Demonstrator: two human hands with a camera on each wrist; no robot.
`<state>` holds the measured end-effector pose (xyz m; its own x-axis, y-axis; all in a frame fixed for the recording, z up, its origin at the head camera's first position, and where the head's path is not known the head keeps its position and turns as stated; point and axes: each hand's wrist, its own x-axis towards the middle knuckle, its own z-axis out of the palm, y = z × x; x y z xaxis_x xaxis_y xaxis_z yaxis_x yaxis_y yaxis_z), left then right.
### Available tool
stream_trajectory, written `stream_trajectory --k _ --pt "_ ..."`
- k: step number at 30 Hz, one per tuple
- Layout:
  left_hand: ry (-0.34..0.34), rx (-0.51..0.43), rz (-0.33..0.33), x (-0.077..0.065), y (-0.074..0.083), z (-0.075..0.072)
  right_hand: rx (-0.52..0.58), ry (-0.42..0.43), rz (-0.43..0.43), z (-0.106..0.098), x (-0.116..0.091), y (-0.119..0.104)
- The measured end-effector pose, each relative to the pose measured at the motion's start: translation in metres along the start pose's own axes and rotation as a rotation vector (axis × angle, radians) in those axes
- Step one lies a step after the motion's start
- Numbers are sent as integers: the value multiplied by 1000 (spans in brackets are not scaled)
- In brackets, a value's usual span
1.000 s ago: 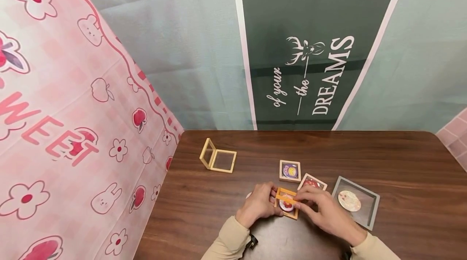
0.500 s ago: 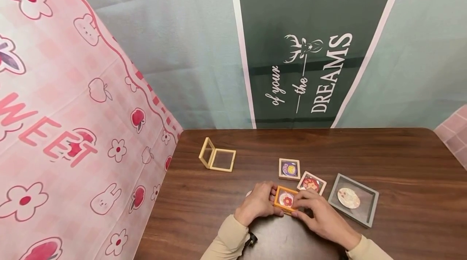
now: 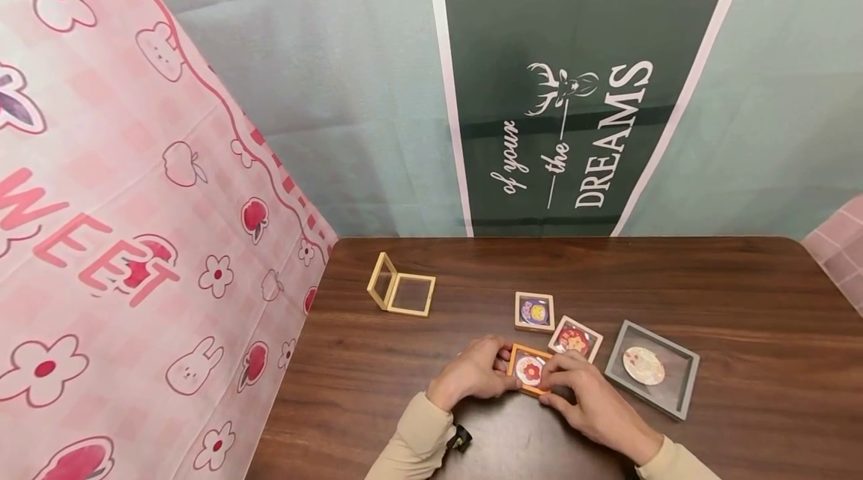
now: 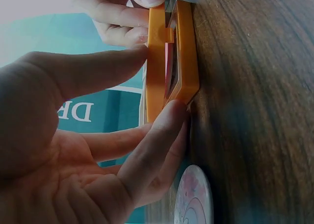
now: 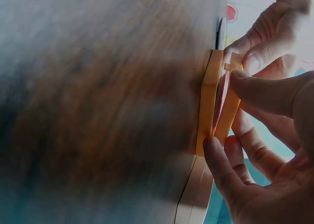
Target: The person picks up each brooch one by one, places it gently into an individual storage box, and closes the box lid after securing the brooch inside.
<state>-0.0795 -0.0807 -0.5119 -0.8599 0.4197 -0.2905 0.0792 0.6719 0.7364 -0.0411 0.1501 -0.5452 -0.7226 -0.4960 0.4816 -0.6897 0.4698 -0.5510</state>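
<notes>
A small orange hinged display frame [image 3: 529,369] lies on the table, with a round white badge [image 3: 529,368] bearing a red flower inside. My left hand [image 3: 475,371] grips its left side by thumb and fingertips. At the opposite side, my right hand [image 3: 588,394] holds it with thumb and bent fingers. Both wrist views show the upper half [image 4: 156,62] lowered close over the lower half [image 4: 187,52], with a narrow gap and a pinkish edge between them. Beside the left fingers lies another round badge [image 4: 193,197], almost hidden in the head view.
Just behind stand two pale frames, one with a purple badge [image 3: 535,312], one with a red badge [image 3: 575,343]. To the right lies a larger grey frame [image 3: 686,390] holding a round cream badge [image 3: 643,366]. An unfolded yellow frame [image 3: 409,311] sits at back left.
The orange frame's raised upper half has come down over the flower badge. My right hand has lowered with it, uncovering more of the red badge's frame. The left hand stays at the left side.
</notes>
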Motion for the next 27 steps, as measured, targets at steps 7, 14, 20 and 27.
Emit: stream_trajectory --k 7,14,20,27 --pt "19 -9 -35 2 -2 3 -32 -2 -16 3 -1 2" --pt "40 -19 -55 2 0 6 -41 -4 -18 3 -1 3" --pt "46 -75 -70 3 0 8 -53 -5 -4 3 -1 2" --pt "58 -48 -57 2 3 9 -71 -4 -16 4 0 3"
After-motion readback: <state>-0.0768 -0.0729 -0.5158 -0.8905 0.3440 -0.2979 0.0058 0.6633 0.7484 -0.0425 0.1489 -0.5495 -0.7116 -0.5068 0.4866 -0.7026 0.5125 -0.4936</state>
